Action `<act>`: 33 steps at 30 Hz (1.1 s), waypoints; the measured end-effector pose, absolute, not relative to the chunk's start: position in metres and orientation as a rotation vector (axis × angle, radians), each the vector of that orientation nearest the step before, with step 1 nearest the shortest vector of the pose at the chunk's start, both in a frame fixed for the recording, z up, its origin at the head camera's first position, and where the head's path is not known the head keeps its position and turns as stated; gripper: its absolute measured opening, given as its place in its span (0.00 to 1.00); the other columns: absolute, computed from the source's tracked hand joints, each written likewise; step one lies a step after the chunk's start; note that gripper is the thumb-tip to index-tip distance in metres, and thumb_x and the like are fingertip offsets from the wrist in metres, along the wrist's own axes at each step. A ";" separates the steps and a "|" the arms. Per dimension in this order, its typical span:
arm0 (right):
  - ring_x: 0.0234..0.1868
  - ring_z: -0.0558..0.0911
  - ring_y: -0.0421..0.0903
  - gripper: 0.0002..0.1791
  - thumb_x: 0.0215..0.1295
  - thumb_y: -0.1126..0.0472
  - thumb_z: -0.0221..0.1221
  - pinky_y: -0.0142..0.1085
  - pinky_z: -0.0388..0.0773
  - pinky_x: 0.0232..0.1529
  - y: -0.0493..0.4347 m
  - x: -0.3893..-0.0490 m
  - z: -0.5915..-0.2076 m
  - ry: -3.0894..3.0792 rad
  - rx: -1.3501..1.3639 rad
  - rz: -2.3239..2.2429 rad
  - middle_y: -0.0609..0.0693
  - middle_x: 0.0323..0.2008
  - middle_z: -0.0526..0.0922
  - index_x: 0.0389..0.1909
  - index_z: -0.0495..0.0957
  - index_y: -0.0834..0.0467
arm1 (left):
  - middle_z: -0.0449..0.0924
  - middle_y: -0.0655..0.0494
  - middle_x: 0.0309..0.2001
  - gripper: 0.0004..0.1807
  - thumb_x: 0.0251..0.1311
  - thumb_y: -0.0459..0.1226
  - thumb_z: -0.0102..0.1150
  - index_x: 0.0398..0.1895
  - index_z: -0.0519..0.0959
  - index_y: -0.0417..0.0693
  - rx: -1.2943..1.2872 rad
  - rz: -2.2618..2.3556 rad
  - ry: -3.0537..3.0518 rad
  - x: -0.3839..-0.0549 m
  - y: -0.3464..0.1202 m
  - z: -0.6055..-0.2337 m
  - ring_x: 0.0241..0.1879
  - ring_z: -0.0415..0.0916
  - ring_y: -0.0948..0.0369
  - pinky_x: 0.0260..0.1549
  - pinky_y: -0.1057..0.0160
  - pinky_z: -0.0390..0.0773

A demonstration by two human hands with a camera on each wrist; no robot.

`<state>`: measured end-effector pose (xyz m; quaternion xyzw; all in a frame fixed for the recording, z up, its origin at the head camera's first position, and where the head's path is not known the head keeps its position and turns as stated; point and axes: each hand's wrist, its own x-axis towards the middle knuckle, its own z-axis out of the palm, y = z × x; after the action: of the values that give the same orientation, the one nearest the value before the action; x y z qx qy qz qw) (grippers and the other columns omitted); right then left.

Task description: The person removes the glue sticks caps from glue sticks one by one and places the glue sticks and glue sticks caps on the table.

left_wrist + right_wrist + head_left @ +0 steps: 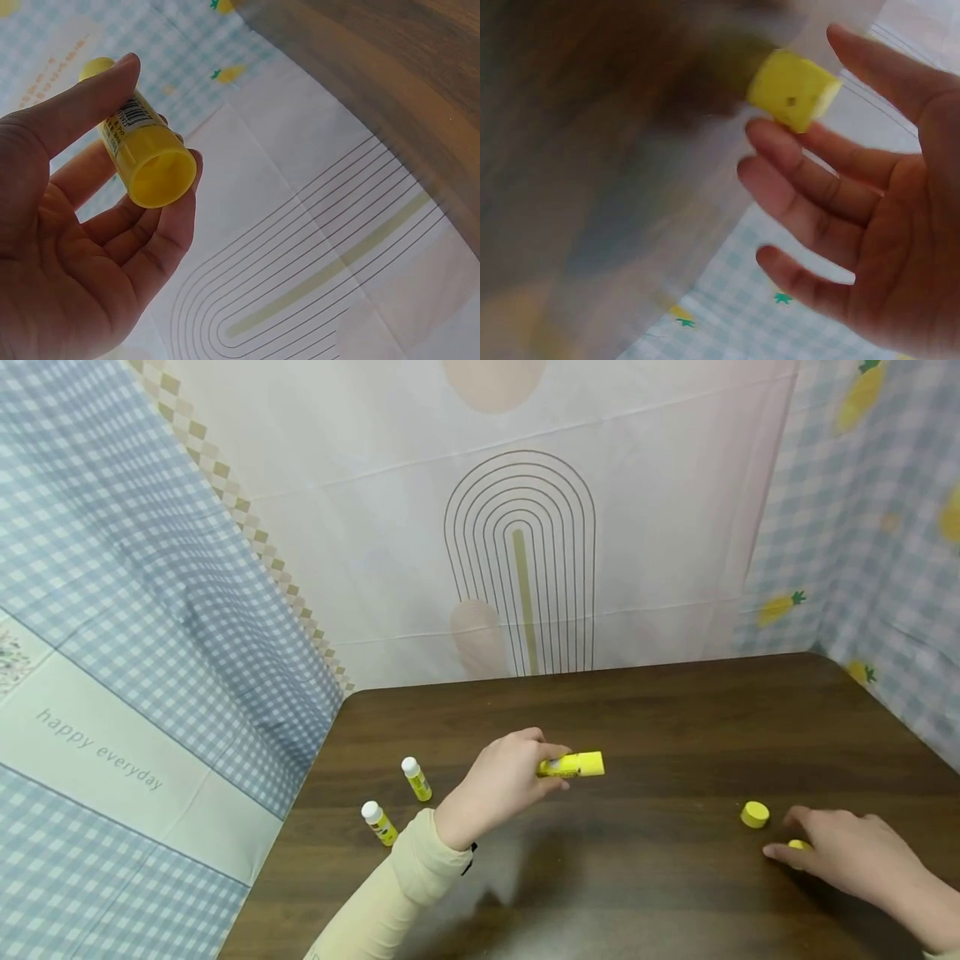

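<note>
My left hand [512, 772] grips a yellow glue stick [573, 765] above the middle of the table, thumb on one side and fingers on the other. In the left wrist view its barcode label shows, and the near end of the glue stick [150, 169] is a hollow yellow opening. My right hand [855, 852] is low at the table's right side, over a short yellow cap [799, 845] partly hidden by it. In the right wrist view the fingers are spread, with a yellow cap [789, 88] by the fingertips and the thumb apart from it.
Another yellow cap [754, 814] lies just left of my right hand. Two yellow glue sticks with white tops, one farther back [417, 779] and one nearer [379, 823], stand at the left of the dark wooden table [660, 710]. Patterned cloth [360, 543] hangs behind it.
</note>
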<state>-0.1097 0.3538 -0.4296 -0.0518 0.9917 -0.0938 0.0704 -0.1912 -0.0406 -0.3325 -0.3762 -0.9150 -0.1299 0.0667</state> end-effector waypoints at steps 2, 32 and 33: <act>0.29 0.83 0.51 0.30 0.63 0.41 0.66 0.54 0.74 0.29 0.346 -0.112 -0.422 3.048 -0.177 -0.284 0.51 0.32 0.85 0.43 0.80 0.68 | 0.79 0.62 0.35 0.23 0.54 0.45 0.76 0.54 0.86 0.54 -1.126 -0.376 -2.757 -0.191 -0.042 -0.333 0.29 0.72 0.67 0.28 0.68 0.74; 0.38 0.82 0.35 0.12 0.70 0.53 0.63 0.34 0.80 0.37 0.195 -0.142 -0.374 2.831 -0.806 -1.355 0.36 0.38 0.84 0.51 0.81 0.48 | 0.74 0.64 0.29 0.16 0.54 0.45 0.77 0.46 0.88 0.56 -1.215 -0.253 -2.679 -0.174 -0.034 -0.330 0.26 0.69 0.68 0.24 0.72 0.71; 0.38 0.82 0.35 0.11 0.70 0.53 0.63 0.34 0.80 0.37 0.195 -0.142 -0.375 2.839 -0.823 -1.358 0.36 0.38 0.84 0.51 0.81 0.48 | 0.74 0.64 0.29 0.16 0.54 0.45 0.77 0.46 0.88 0.56 -1.220 -0.247 -2.678 -0.174 -0.035 -0.330 0.26 0.70 0.68 0.24 0.72 0.71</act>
<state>-0.1418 0.1951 -0.3746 -0.2527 0.8714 -0.4168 -0.0556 -0.1737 -0.0345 -0.3298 -0.4113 -0.9028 -0.0832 0.0940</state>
